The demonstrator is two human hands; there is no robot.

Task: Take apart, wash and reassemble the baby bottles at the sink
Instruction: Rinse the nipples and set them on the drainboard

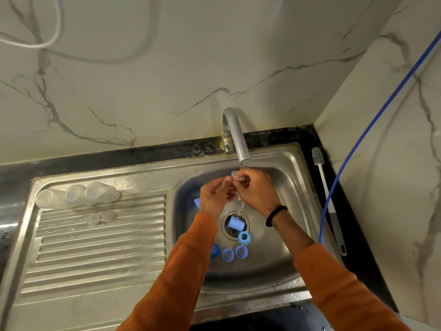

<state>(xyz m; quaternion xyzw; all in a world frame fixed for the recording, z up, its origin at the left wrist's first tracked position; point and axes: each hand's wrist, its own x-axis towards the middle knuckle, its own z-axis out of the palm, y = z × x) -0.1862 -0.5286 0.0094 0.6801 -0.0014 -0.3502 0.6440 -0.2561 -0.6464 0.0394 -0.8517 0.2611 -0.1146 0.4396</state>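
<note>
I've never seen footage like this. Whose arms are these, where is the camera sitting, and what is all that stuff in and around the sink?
There is no machine here: a person in orange sleeves wears a camera on the head, so the single picture looks forward and down at their own arms. Both hands meet under the tap, where a thin stream of water runs. The left hand and the right hand together hold a small clear piece, probably a bottle teat; it is too see-through to be sure. In the steel sink lie several blue rings and a blue cap over the drain. On the ribbed draining board to the left, clear bottles lie on their sides. A bottle brush rests on the dark counter to the right.
</note>
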